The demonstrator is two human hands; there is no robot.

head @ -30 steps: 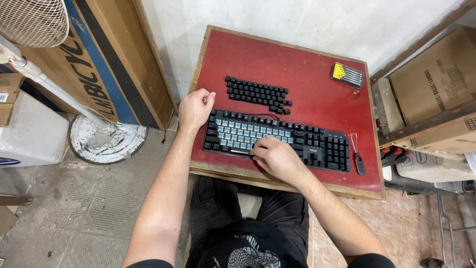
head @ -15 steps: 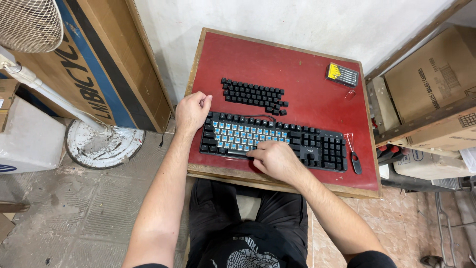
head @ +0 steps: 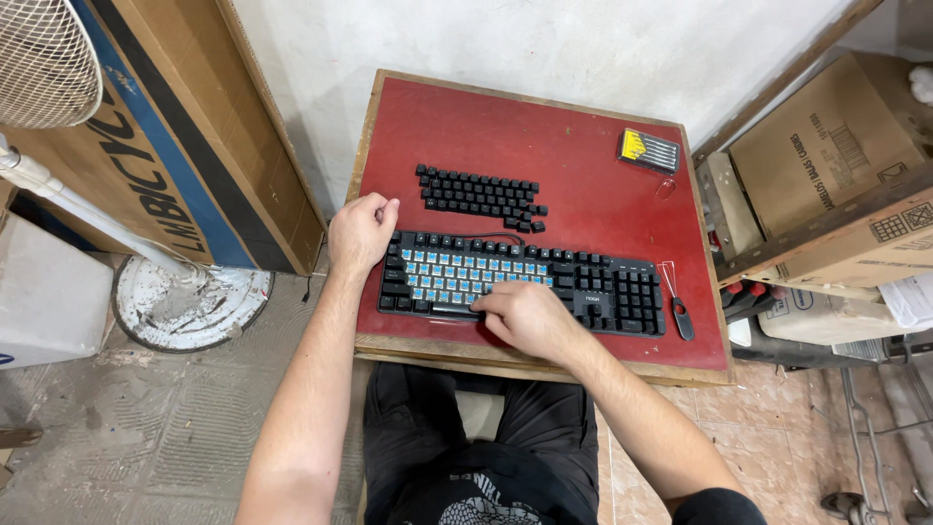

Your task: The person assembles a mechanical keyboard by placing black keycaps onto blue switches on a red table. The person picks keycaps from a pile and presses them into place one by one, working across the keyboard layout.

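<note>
A black keyboard (head: pixel 525 282) lies lengthwise along the near edge of a small red table (head: pixel 583 156), with many keycaps off its left and middle part, so that rows of pale blue switches show there; its right part keeps its black caps. The right hand (head: pixel 520 316) rests palm down on the keyboard's near edge at about the middle, fingers curled and pointing left, the fingertips at the bottom row of the bared section; whether anything is pinched under them cannot be told. The left hand (head: pixel 360 231) sits at the keyboard's far left corner in a loose fist, thumb against the bent forefinger, touching or just beside the case; whether it holds something small is hidden. Beyond the keyboard, near but apart from it, the removed black keycaps (head: pixel 481 194) lie packed in neat rows; a keycap puller (head: pixel 677 306) with a wire loop and black handle lies just beside the keyboard's right end; a small yellow and grey bit set (head: pixel 649 150) sits at the far right corner, well apart; cardboard boxes (head: pixel 826 165) stand to the right, and a standing fan's round base (head: pixel 190 301) rests on the floor to the left.
</note>
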